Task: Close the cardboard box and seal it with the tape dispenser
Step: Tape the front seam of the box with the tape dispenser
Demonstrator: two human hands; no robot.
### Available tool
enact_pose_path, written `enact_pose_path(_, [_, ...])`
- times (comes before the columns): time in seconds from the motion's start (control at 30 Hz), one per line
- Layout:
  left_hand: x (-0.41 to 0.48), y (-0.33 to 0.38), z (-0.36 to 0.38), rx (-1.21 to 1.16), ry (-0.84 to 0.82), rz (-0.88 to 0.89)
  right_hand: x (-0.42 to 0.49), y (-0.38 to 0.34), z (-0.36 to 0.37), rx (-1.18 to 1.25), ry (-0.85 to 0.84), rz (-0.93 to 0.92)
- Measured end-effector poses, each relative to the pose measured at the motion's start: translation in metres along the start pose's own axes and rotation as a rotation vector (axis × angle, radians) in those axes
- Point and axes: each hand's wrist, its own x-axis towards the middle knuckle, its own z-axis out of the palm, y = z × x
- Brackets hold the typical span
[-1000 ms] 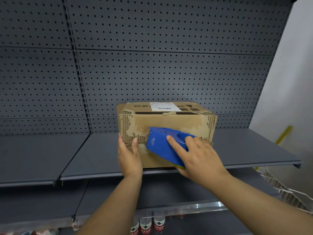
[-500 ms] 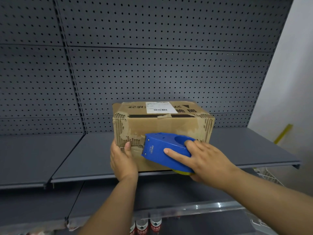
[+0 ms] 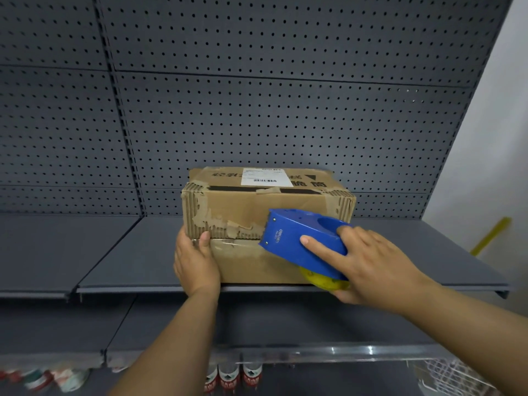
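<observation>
A worn cardboard box [image 3: 251, 204] lies on the grey shelf [image 3: 120, 255], flaps closed, with a white label on its top face. Torn paper and a strip of clear tape run along the seam on its front face. My left hand [image 3: 195, 260] presses flat against the box's front left corner, thumb on the seam. My right hand [image 3: 368, 264] grips a blue tape dispenser [image 3: 300, 241] with a yellow roll underneath. The dispenser's nose touches the front seam right of the middle.
A grey pegboard wall [image 3: 257, 110] rises behind the shelf. A lower shelf holds several bottles [image 3: 228, 375] with red labels. A white wire basket [image 3: 454, 375] sits at the bottom right, and a yellow stick [image 3: 490, 235] leans by the white wall.
The dispenser has slid to the right along the front seam, leaving clear tape behind it. My left hand stays on the box's left corner. The view has shifted slightly.
</observation>
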Motion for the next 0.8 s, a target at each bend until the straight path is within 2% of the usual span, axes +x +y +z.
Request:
enact_pose_path(0.07, [0.0,0.0,-0.002,0.001,-0.001,-0.007,0.003,-0.001,0.002,-0.004,0.028,-0.029])
enact_pose_path(0.2, [-0.005,0.002,-0.004,0.043,-0.004,0.092,0.006,-0.005,0.007,-0.023,0.04,-0.097])
enact_pose_path(0.57, [-0.016,0.004,0.002,0.198,0.005,0.181,0.023,-0.028,0.003,0.018,0.032,-0.019])
enact_pose_path(0.63, [-0.019,0.0,0.002,0.327,0.019,0.378,0.025,-0.028,0.001,0.022,0.029,-0.005])
enact_pose_path(0.73, [-0.02,-0.003,0.014,0.538,0.021,0.951,0.027,-0.028,0.0,0.024,0.01,0.01])
enact_pose_path(0.8, [-0.009,0.004,0.023,0.59,0.057,1.116,0.027,-0.028,0.0,0.022,0.011,0.012])
